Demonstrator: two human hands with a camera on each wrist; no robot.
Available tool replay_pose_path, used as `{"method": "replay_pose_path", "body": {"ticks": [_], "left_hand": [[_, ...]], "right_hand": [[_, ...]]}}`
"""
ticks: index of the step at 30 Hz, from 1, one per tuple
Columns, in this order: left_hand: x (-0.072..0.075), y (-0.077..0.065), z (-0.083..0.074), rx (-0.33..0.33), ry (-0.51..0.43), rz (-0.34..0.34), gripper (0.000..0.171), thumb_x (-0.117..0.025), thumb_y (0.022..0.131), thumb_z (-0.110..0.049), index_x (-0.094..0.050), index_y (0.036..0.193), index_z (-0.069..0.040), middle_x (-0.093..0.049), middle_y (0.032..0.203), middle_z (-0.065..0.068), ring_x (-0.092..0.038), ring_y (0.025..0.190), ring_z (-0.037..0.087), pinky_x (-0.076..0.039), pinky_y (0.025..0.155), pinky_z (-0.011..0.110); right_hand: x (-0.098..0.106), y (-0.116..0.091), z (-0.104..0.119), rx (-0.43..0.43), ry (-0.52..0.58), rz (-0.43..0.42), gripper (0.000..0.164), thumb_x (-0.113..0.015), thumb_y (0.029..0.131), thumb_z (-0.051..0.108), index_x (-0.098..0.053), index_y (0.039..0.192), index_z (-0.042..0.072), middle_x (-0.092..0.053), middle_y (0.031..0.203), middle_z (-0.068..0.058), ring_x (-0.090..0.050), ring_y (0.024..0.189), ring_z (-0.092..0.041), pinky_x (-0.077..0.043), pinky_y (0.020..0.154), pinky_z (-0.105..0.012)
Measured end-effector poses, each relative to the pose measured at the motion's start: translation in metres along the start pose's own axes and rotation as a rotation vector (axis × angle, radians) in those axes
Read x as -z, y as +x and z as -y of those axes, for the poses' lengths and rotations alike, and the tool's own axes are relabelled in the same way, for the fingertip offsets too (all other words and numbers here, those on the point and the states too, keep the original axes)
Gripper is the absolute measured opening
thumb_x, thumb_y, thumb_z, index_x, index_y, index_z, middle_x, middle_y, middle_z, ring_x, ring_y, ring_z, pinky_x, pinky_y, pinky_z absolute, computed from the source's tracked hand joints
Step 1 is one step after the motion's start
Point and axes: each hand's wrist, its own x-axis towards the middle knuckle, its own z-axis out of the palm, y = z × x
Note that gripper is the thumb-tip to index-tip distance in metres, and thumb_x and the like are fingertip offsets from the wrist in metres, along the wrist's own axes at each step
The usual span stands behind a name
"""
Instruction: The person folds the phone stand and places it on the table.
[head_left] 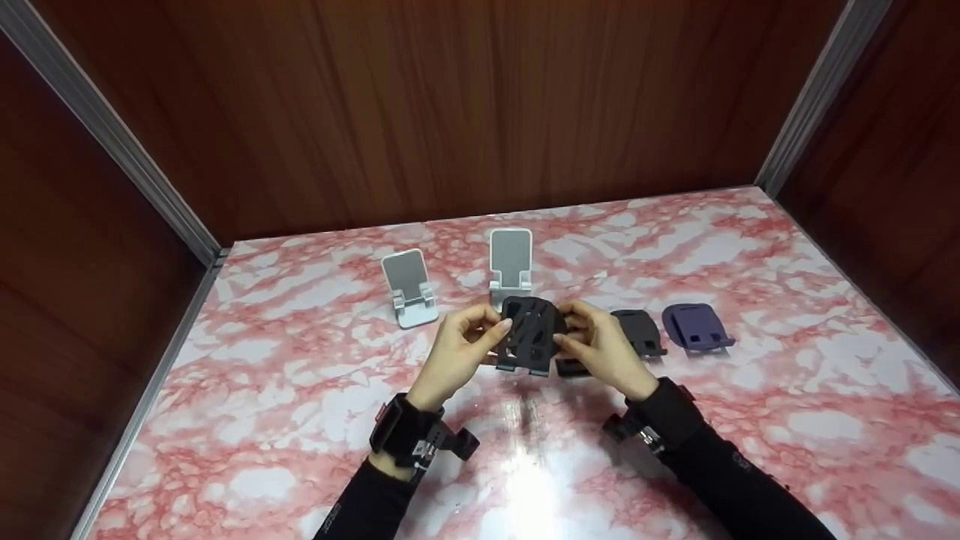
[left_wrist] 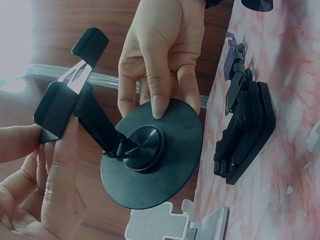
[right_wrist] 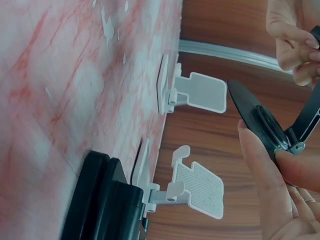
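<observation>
Both hands hold a black phone stand (head_left: 531, 334) in the air above the table. In the left wrist view its round base (left_wrist: 175, 170) and a hinged arm leading to the cradle (left_wrist: 52, 110) show. My left hand (head_left: 459, 346) pinches the cradle between thumb and fingers. The right hand (head_left: 601, 349) grips the rim of the round base, thumb on one face and fingers behind. Just below the hands, a folded black phone stand (left_wrist: 245, 132) lies on the table, partly hidden by the right hand in the head view.
Two white phone stands, a left one (head_left: 411, 289) and a middle one (head_left: 511, 259), stand unfolded farther back. On the right lie a dark grey phone stand (head_left: 637, 334) and a purple phone stand (head_left: 697, 328). Wooden panels (head_left: 480, 112) enclose the marbled table (head_left: 300, 420).
</observation>
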Motion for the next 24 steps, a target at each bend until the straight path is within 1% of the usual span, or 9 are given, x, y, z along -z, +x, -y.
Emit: {"method": "replay_pose_path", "body": {"ticks": [3, 7, 9, 11, 12, 15, 17, 19, 24], "left_hand": [[0.000, 0.001, 0.004, 0.001, -0.001, 0.000, 0.021, -0.061, 0.089, -0.014, -0.057, 0.085, 0.007, -0.056, 0.070, 0.000, -0.056, 0.058, 0.008, -0.057, 0.053, 0.027], [-0.001, 0.002, 0.006, 0.015, -0.022, 0.001, 0.023, -0.062, 0.088, -0.016, -0.057, 0.085, 0.007, -0.055, 0.068, -0.002, -0.058, 0.056, 0.008, -0.057, 0.052, 0.029], [-0.001, 0.002, 0.007, 0.018, -0.021, -0.001, 0.023, -0.062, 0.088, -0.016, -0.057, 0.085, 0.006, -0.055, 0.068, -0.002, -0.058, 0.056, 0.008, -0.057, 0.052, 0.030], [-0.001, 0.002, 0.008, 0.018, -0.018, -0.003, 0.023, -0.062, 0.088, -0.016, -0.058, 0.084, 0.006, -0.055, 0.068, -0.002, -0.058, 0.056, 0.008, -0.058, 0.053, 0.031], [-0.001, 0.002, 0.008, 0.018, -0.017, -0.003, 0.022, -0.063, 0.088, -0.016, -0.058, 0.084, 0.006, -0.055, 0.068, -0.002, -0.058, 0.056, 0.009, -0.058, 0.054, 0.032], [-0.001, 0.002, 0.010, 0.023, -0.011, -0.005, 0.021, -0.063, 0.087, -0.015, -0.059, 0.085, 0.006, -0.055, 0.068, -0.002, -0.059, 0.056, 0.009, -0.058, 0.055, 0.034], [-0.001, 0.002, 0.011, 0.029, -0.012, -0.005, 0.021, -0.063, 0.087, -0.014, -0.059, 0.085, 0.006, -0.055, 0.069, -0.002, -0.059, 0.057, 0.009, -0.058, 0.055, 0.034], [-0.001, 0.002, 0.011, 0.034, -0.014, -0.005, 0.020, -0.062, 0.087, -0.014, -0.059, 0.085, 0.006, -0.056, 0.069, -0.002, -0.059, 0.057, 0.009, -0.058, 0.055, 0.034], [-0.001, 0.001, 0.010, 0.036, -0.014, -0.003, 0.020, -0.062, 0.087, -0.013, -0.059, 0.086, 0.007, -0.055, 0.069, -0.002, -0.059, 0.057, 0.009, -0.058, 0.056, 0.034]], "right_hand": [[-0.001, 0.000, 0.001, 0.054, -0.055, -0.055, 0.033, -0.057, 0.083, -0.011, -0.051, 0.115, -0.008, -0.063, 0.101, -0.029, -0.069, 0.077, -0.017, -0.059, 0.068, -0.038], [-0.003, 0.000, 0.000, 0.138, -0.137, -0.137, 0.029, -0.060, 0.082, -0.010, -0.055, 0.111, -0.006, -0.066, 0.096, -0.024, -0.069, 0.077, -0.027, -0.059, 0.066, -0.036], [-0.004, 0.000, 0.000, 0.181, -0.168, -0.167, 0.027, -0.060, 0.082, -0.009, -0.057, 0.109, -0.006, -0.067, 0.094, -0.022, -0.068, 0.078, -0.028, -0.059, 0.065, -0.033], [-0.004, 0.001, 0.000, 0.216, -0.198, -0.188, 0.027, -0.061, 0.082, -0.009, -0.058, 0.108, -0.005, -0.068, 0.094, -0.019, -0.068, 0.078, -0.026, -0.059, 0.065, -0.029], [-0.004, 0.001, 0.001, 0.225, -0.204, -0.198, 0.027, -0.062, 0.081, -0.009, -0.059, 0.107, -0.005, -0.068, 0.094, -0.018, -0.068, 0.079, -0.025, -0.059, 0.065, -0.027], [-0.008, -0.002, 0.015, 0.242, -0.242, -0.218, 0.025, -0.061, 0.081, -0.011, -0.059, 0.105, -0.006, -0.068, 0.094, -0.019, -0.068, 0.080, -0.026, -0.059, 0.066, -0.026], [-0.009, -0.004, 0.025, 0.246, -0.269, -0.224, 0.024, -0.060, 0.080, -0.013, -0.058, 0.104, -0.009, -0.068, 0.093, -0.021, -0.068, 0.079, -0.029, -0.059, 0.067, -0.028], [-0.010, -0.005, 0.027, 0.258, -0.295, -0.236, 0.024, -0.059, 0.080, -0.015, -0.058, 0.103, -0.011, -0.068, 0.093, -0.023, -0.067, 0.079, -0.031, -0.059, 0.067, -0.031], [-0.006, 0.000, 0.006, 0.319, -0.338, -0.271, 0.025, -0.062, 0.080, -0.011, -0.061, 0.104, -0.004, -0.070, 0.093, -0.018, -0.069, 0.079, -0.027, -0.058, 0.067, -0.029]]}}
